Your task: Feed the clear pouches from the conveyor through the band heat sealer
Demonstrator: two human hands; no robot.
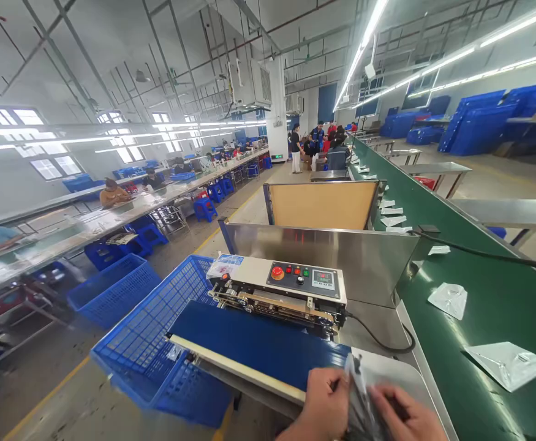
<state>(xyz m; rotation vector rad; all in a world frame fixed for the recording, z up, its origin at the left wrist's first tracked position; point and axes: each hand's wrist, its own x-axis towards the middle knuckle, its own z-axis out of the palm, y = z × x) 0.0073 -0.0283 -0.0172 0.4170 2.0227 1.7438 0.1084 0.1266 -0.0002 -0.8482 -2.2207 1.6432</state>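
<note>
A clear and silvery plastic bag (362,398) stands between my two hands at the right end of the blue conveyor belt (258,343). My left hand (325,401) is closed on the bag's left side, its fingers curled. On the other side my right hand (405,413) pinches the bag's edge between thumb and fingers. Motion blur hides what is inside the bag. Just beyond the belt is a band sealing machine (277,291) with a red knob, coloured buttons and a small display.
A green conveyor (433,331) runs along the right, carrying several white-and-clear packets (506,364). A blue crate (134,343) stands below the belt's left end. Behind the sealer rises a metal panel (323,251). A black cable (389,346) loops beside the sealer.
</note>
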